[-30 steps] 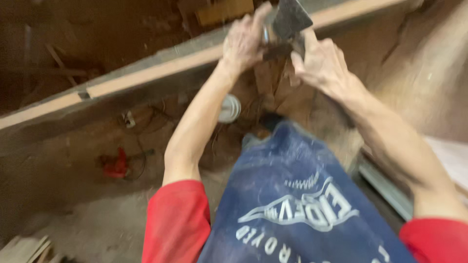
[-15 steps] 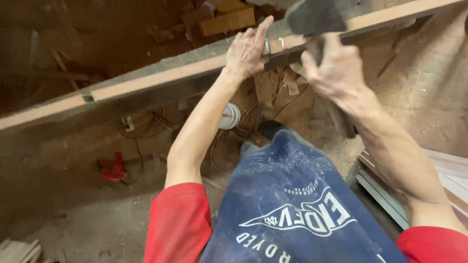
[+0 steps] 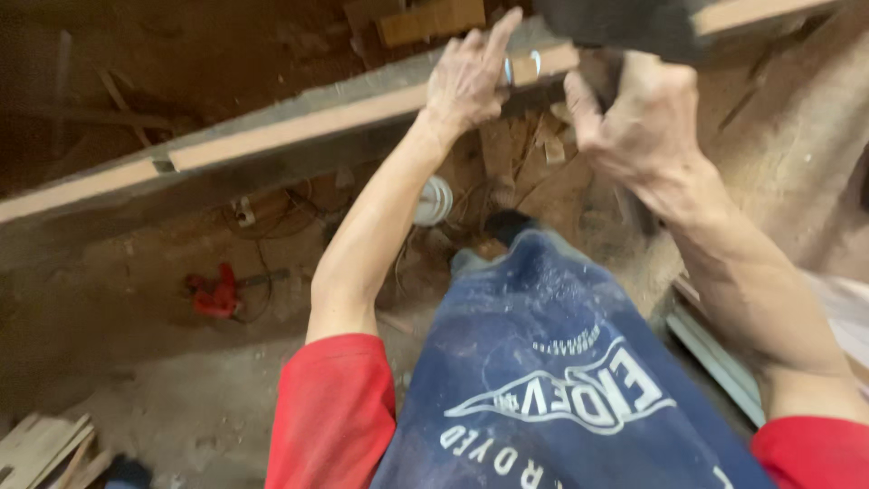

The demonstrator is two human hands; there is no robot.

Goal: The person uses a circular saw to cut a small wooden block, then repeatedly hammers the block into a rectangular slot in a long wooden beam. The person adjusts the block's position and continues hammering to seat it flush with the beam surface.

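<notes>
Head view: the dark tool head [image 3: 625, 23] has lifted since a second ago, when it sat lower and close over the left fingers; it is now up at the frame's top edge, mostly cropped and blurred, so it reads as a raised swing over the long wooden plank [image 3: 299, 127]. The right hand [image 3: 634, 118] is curled shut below that tool, presumably on its handle, though the handle itself is hidden. The left hand [image 3: 466, 77] stays pressed on the plank's upper face, fingers spread, index finger stretched out; two small metal rings [image 3: 520, 68] sit on the plank just beside its fingertips; cannot tell if they are pinched. Under the plank: a white round object [image 3: 436, 199], a red tool [image 3: 217, 292] well to its left on the dirt floor, and wood scraps [image 3: 41, 448] at the far lower left. The blue apron [image 3: 561, 380] hangs below the plank and covers the near floor. The left fingers lie near the strike spot.
</notes>
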